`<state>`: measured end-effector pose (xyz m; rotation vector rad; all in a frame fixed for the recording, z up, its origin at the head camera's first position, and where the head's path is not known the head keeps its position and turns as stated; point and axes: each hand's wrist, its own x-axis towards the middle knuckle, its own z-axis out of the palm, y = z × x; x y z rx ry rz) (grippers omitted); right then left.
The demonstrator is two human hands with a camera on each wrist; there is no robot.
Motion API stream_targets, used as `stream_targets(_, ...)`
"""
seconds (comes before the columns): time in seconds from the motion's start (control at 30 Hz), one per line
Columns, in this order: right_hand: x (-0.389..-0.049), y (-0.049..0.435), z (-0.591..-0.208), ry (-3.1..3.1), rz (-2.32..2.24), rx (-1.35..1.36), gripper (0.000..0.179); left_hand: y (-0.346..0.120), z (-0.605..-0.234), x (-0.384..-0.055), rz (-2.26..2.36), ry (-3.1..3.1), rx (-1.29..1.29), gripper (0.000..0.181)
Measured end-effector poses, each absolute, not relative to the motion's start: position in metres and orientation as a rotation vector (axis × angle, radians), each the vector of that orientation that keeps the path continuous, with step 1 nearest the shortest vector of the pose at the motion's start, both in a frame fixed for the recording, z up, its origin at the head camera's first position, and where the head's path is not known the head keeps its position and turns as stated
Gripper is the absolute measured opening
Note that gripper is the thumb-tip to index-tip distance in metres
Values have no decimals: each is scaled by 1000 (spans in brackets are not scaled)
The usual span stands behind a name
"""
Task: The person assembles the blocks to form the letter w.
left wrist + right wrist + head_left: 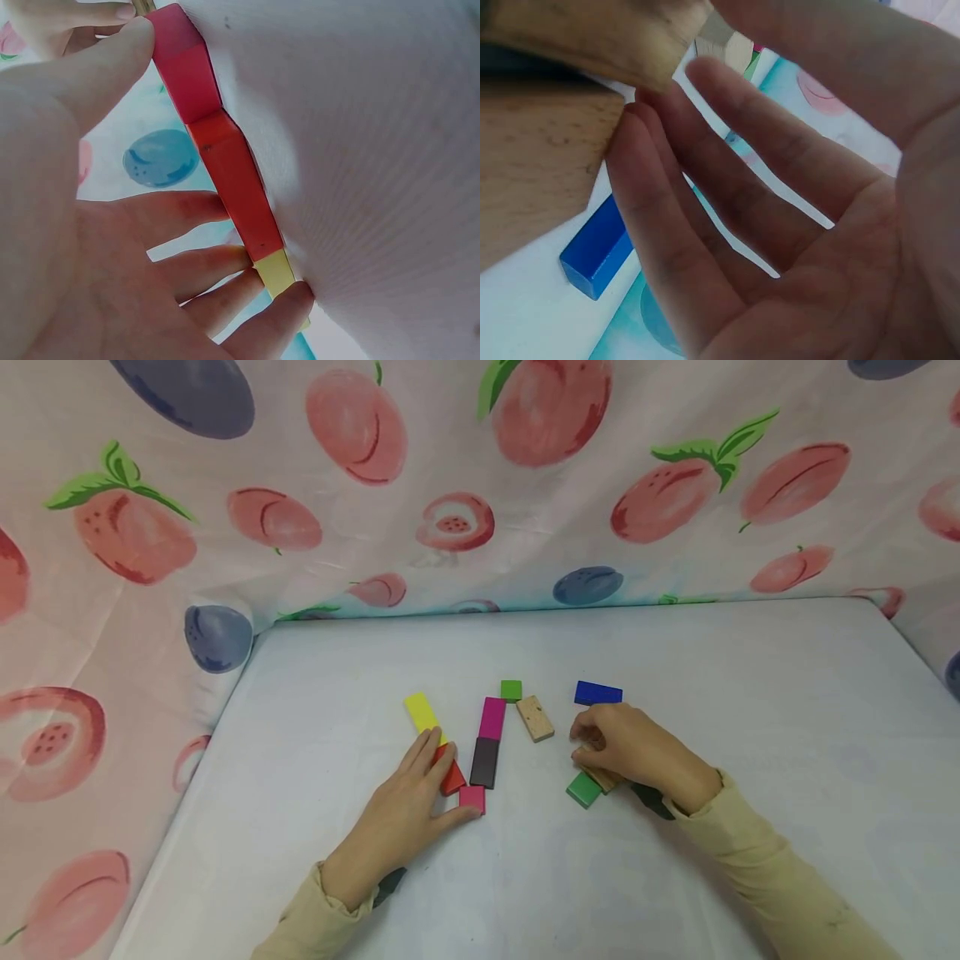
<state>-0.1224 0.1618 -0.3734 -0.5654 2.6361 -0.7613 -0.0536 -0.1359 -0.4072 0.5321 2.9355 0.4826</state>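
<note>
My left hand lies along a bent line of wooden blocks. Its thumb touches the pink block, and its extended fingers rest against the red block and yellow block. In the left wrist view these three stand end to end. My right hand pinches a natural wooden block at its fingertips. A second wooden piece shows close below it in the right wrist view. Beside that hand lies a green block, with a blue block just behind. The fingers partly hide the wooden pieces.
Between the hands, a magenta block and a dark block form a line meeting the pink block. A small green cube and a natural wooden block lie nearby. Fruit-patterned cloth rises behind the white table.
</note>
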Motion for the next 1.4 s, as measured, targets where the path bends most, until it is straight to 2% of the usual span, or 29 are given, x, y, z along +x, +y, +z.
stream_targets(0.13, -121, 162, -374, 2616, -779, -574, 3, -136, -407, -54, 481, 2934, 534, 91)
stream_targets(0.67, -124, 161, -377, 2612, -840, -630, 5, -137, -406, -54, 466, 2933, 524, 92)
stream_targets(1.4, -121, 152, -381, 2635, -830, -556, 8, -136, -408, -53, 483, 2920, 514, 92)
